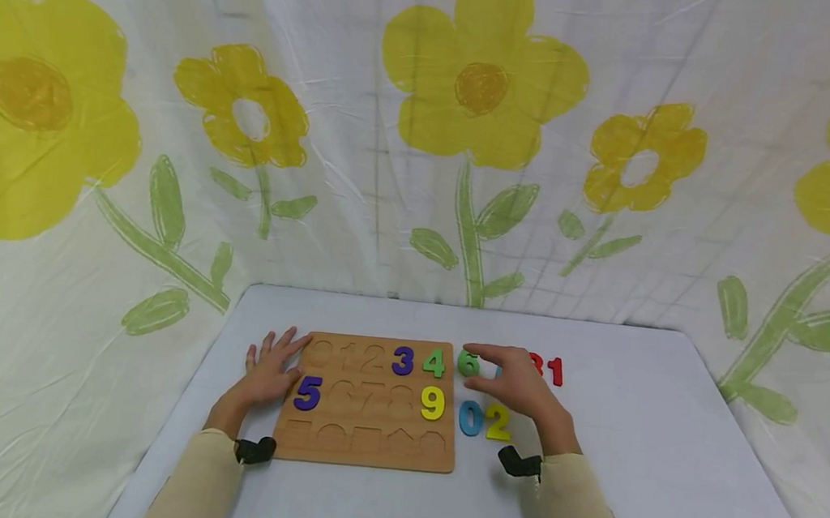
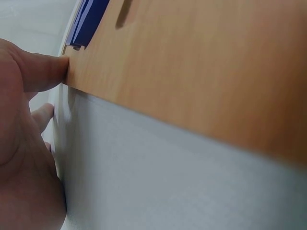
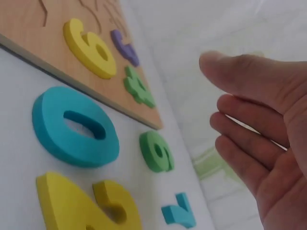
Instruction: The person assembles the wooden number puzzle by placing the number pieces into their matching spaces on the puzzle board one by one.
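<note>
My left hand (image 1: 267, 373) rests at the left side of a wooden number board (image 1: 363, 458), fingers spread, its thumb (image 2: 50, 72) touching the board's edge. My right hand (image 1: 518, 381) hovers just right of the board, thumb and index finger apart around a green number 6 (image 1: 467, 365), holding nothing. The 6 lies on the table in the right wrist view, below the hand's fingers. Set in the board are a purple 3 (image 1: 403, 361), green 4 (image 1: 434, 363), purple 5 (image 1: 308, 394) and yellow 9 (image 1: 433, 403); its other recesses show bare wood.
Right of the board lie a blue 0 (image 3: 48, 129) and a yellow 2 (image 3: 67, 206). A blue 7 (image 3: 180, 213) lies beyond them. Past my right hand are a red 1 (image 1: 556, 372) and a partly hidden red piece (image 1: 538, 362). A flowered curtain (image 1: 344, 229) hangs behind the table.
</note>
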`<state>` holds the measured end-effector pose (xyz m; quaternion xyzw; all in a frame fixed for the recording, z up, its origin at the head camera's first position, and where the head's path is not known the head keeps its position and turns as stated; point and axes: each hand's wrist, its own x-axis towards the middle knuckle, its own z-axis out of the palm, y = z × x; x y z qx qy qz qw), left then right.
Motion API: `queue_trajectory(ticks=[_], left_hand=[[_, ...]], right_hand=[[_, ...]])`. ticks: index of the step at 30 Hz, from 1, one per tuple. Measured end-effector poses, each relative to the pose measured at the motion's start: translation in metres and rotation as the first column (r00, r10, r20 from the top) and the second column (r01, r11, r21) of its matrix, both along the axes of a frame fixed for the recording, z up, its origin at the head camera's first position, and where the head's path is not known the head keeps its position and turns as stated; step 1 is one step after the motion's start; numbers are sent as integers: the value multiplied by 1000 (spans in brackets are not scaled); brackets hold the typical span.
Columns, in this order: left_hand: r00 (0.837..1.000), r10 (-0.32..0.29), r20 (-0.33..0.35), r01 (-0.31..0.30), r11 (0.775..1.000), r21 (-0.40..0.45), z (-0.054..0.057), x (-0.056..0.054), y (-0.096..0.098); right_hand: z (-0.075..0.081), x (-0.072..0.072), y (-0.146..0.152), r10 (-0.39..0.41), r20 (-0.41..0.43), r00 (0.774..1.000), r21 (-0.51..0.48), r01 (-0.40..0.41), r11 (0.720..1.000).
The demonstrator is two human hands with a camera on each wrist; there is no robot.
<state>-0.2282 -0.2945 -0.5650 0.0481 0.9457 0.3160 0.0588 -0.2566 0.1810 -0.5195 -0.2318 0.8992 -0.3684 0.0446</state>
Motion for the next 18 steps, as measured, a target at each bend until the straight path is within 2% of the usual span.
queue_trajectory(ticks=[4,9,18], left_hand=[[1000,-2,-15,2,1000,-10,-2,0,-1],[1000,0,0,0,1000,-16,0,-1,-1],[1000,-1,18,1,1000,3,5,1,2]], right_hand=[[6,10,14,16,15,1000,-49,-15,999],[7,18,27,6,35,999,-91,-2,996],[0,37,47,21,40,999,-85,-18,996]])
